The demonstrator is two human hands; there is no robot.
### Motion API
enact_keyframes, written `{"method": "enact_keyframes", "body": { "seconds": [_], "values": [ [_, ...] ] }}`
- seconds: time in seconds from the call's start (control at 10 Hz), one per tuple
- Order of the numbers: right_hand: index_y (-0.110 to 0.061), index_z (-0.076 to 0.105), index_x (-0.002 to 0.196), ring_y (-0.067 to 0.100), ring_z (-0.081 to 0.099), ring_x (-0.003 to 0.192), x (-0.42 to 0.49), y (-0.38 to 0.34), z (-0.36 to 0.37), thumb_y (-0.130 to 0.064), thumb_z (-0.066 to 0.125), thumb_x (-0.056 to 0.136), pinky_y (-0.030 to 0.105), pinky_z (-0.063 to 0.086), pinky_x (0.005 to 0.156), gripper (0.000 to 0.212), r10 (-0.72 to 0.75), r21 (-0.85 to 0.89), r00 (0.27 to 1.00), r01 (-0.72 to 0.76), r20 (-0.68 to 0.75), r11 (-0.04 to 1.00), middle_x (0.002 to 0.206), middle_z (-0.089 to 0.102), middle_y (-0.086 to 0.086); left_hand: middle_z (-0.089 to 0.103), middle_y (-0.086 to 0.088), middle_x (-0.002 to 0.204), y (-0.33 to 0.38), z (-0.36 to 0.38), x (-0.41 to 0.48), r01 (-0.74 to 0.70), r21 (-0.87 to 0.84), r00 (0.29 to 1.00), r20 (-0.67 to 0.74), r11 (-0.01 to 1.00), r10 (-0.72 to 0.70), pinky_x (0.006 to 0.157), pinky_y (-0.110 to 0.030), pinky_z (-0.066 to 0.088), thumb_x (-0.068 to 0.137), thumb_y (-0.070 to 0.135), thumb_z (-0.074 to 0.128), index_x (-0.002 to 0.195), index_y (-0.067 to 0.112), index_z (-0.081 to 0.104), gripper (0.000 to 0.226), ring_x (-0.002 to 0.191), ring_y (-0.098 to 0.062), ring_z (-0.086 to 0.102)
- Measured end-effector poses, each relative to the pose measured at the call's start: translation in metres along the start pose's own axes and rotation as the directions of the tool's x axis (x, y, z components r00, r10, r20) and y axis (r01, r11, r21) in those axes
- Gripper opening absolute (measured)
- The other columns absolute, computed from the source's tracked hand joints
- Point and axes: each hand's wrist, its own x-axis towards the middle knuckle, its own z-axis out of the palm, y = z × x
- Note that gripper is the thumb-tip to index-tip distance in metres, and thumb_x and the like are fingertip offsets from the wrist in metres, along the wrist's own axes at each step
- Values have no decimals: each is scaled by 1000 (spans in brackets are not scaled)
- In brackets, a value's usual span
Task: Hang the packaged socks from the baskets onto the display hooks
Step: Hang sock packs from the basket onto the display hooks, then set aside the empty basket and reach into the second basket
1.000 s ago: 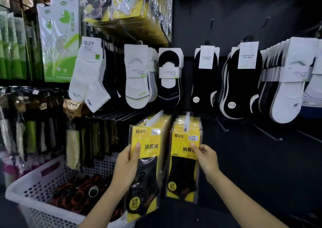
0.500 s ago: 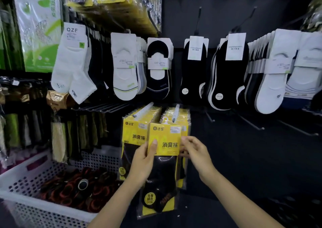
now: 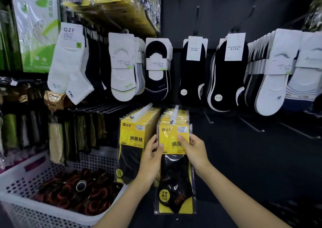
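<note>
Curled fingers on the yellow card, from both sides. Pinching one sock pack with the left hand at nine o'clock of the card, thumb on the front, and with the right hand at three o'clock, fingertips over the front. Held flat and upright, right in front of a full stack of the same yellow packs. Top edge just under the tip of the white hook, at twelve o'clock of the pack. Hard to tell: hole on the hook yet, or not. Looks like not quite. Beside it, at nine o'clock, another stack hanging on its own hook. So lots hung up already, by the look of both stacks. Still to do: slide this one on and push it back. Down at eight o'clock, a white basket with dark rolled things inside. Cannot tell about more yellow packs in there. Out at three o'clock, bare hooks on the dark wall.
</note>
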Motion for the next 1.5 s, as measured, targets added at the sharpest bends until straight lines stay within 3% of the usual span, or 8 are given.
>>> {"method": "enact_keyframes", "body": {
  "seconds": [0.6,0.7,0.8,0.9,1.1,1.3,1.4,1.5],
  "values": [
    [-11,65,80,27,63,94,-98,129,-120,-13,67,87,41,51,90,8,353,-251,896,-419,-271,873,91,68,10,26,8,152,-91,17,-71,166,288,984,13,943,-177,114,-32,28,96,38,49,149,28,23,60,141,-13,26],
    [2,64,88,28,65,91,-172,174,-183,4,65,84,13,49,67,4,436,-297,825,-544,-359,785,85,65,19,29,9,151,-139,32,-129,341,285,923,81,896,-377,114,-36,30,95,40,50,149,29,26,59,141,-14,27],
    [-1,57,107,1,67,83,-234,219,-233,-3,63,88,9,46,74,20,599,-330,703,-710,-384,622,78,69,-4,41,5,143,-183,54,-190,458,295,837,173,838,-519,107,-30,37,96,35,51,145,24,32,54,134,-14,38],
    [16,59,111,36,55,109,-291,245,-279,-3,67,85,39,39,98,33,700,-442,607,-781,-375,440,93,59,8,53,-3,131,-217,78,-245,502,300,788,226,811,-572,103,-25,39,95,25,57,134,21,43,42,125,-17,50],
    [1,29,141,30,57,108,-337,264,-253,-28,42,101,36,47,90,51,910,-602,300,-795,-286,74,121,55,15,59,-4,129,-250,97,-316,520,423,644,377,742,-665,91,-11,39,95,29,55,131,14,51,40,111,-8,55],
    [5,41,134,31,60,105,-319,273,-174,-24,38,102,39,48,95,43,892,-612,447,-724,-64,319,120,59,19,53,-3,135,-263,56,-348,493,604,334,533,626,-777,100,-30,40,96,34,51,135,17,48,42,122,-21,52],
    [10,46,129,23,63,82,-306,280,-107,-13,43,101,23,55,66,37,881,-538,468,-727,66,426,103,64,19,43,-3,144,-269,24,-355,545,608,363,449,577,-816,98,-17,34,92,38,58,144,13,35,62,128,-16,44],
    [-4,43,133,19,62,77,-295,295,-36,-23,43,101,24,51,52,37,888,-479,438,-755,139,448,106,63,15,46,1,140,-271,-23,-346,525,617,529,303,586,-793,99,-15,30,90,39,61,143,19,35,63,127,-16,44]
  ]
}}
